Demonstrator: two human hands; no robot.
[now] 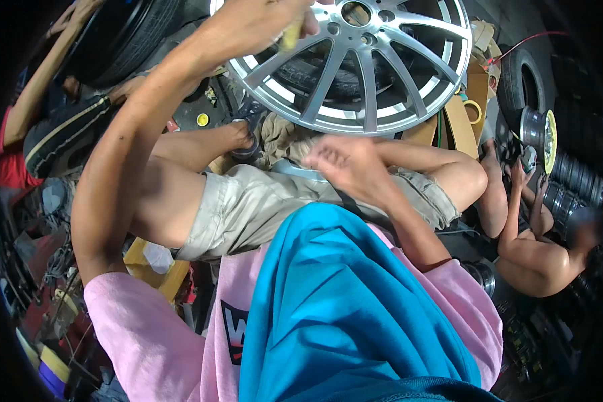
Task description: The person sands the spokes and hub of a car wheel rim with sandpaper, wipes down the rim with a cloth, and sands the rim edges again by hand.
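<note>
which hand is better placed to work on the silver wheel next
Probably the left hand: it is over the silver wheel, apparently with a yellowish thing in its grasp. The right hand, blurred, is back by the beige shorts.

The wheel's (pixel 366 80) spokes (pixel 323 84) leave passable gaps, but a tyre (pixel 345 85) lies beneath.

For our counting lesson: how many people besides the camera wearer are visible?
2: one person in red at far left, a second person at right. Others may be hidden.
</note>
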